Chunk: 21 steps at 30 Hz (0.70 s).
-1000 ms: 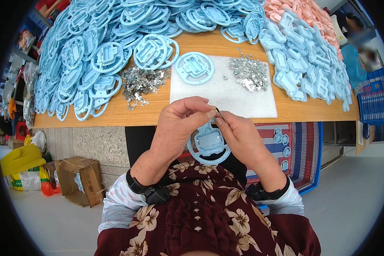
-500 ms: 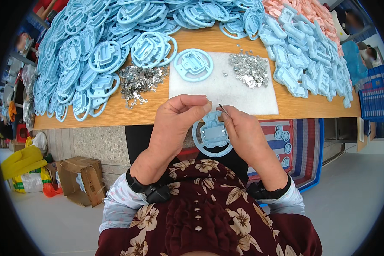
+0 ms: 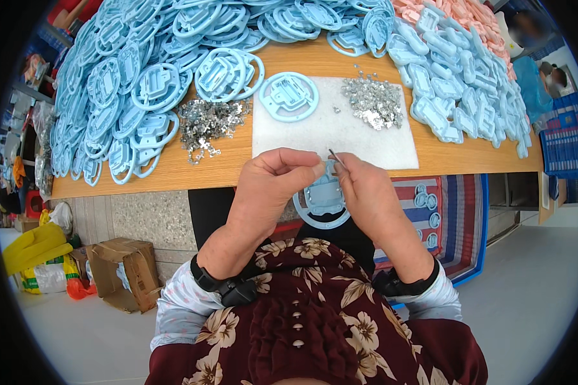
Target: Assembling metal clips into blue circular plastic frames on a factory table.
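Observation:
A light-blue plastic steering-wheel-shaped part [image 3: 324, 196] sits in front of my body at the table's near edge, its upper rim partly hidden behind my fingers. My left hand [image 3: 273, 179] is closed, with thumb and forefinger pinched at the top of the part. Whatever is between those fingertips is too small to make out. In my right hand [image 3: 372, 189] is a thin dark metal tool [image 3: 337, 158], its tip pointing up and left, close to the left fingertips. Just beyond the hands, a second blue wheel part [image 3: 289, 97] lies on a white foam sheet [image 3: 289, 138].
Small metal clips lie in a pile [image 3: 374, 104] on the sheet and another pile [image 3: 209, 125] left of it. Blue wheel parts [image 3: 154, 86] are heaped left and behind. Blue casings [image 3: 446, 86] and pink pieces [image 3: 475, 25] crowd the right. Below stands a blue-rimmed striped bin [image 3: 459, 224].
The blue wheel part has shifted slightly up and tilted, its upper half now more covered by my fingers. My left fingertips have moved a little right and down, closer to the tool.

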Available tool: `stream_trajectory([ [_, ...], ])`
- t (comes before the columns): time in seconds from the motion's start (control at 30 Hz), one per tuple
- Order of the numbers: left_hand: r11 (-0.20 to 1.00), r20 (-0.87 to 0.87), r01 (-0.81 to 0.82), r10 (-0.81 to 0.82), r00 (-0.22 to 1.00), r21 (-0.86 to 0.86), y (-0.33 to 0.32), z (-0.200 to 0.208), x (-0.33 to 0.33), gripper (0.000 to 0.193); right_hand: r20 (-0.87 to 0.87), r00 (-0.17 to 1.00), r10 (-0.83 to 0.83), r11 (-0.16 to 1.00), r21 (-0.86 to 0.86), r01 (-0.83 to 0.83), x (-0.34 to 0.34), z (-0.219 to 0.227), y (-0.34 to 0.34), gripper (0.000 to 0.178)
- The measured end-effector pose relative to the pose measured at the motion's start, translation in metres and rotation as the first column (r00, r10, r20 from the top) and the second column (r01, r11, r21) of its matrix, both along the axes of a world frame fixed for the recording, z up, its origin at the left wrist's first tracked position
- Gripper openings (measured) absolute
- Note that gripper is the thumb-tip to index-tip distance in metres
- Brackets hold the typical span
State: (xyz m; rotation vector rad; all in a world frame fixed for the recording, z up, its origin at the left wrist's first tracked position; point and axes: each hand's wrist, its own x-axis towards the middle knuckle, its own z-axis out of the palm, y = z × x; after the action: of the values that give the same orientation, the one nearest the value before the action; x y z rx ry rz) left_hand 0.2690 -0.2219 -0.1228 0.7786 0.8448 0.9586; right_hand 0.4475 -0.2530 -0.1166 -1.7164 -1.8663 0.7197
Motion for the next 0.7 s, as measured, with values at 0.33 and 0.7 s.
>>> stream_trajectory([
  [0.33, 0.994, 0.118, -0.009, 0.022, 0.993, -0.107, 0.01, -0.002, -0.007, 0.014, -0.085, 0.996, 0.021, 0.997, -0.071, -0.027, 0.006, 0.002, -0.004, 0.02],
  [0.7, 0.987, 0.189, 0.049, -0.02, 0.982, -0.15, 0.013, -0.007, -0.006, 0.013, -0.216, 0.976, 0.027, 0.989, -0.135, -0.057, 0.014, 0.009, -0.007, 0.024],
])
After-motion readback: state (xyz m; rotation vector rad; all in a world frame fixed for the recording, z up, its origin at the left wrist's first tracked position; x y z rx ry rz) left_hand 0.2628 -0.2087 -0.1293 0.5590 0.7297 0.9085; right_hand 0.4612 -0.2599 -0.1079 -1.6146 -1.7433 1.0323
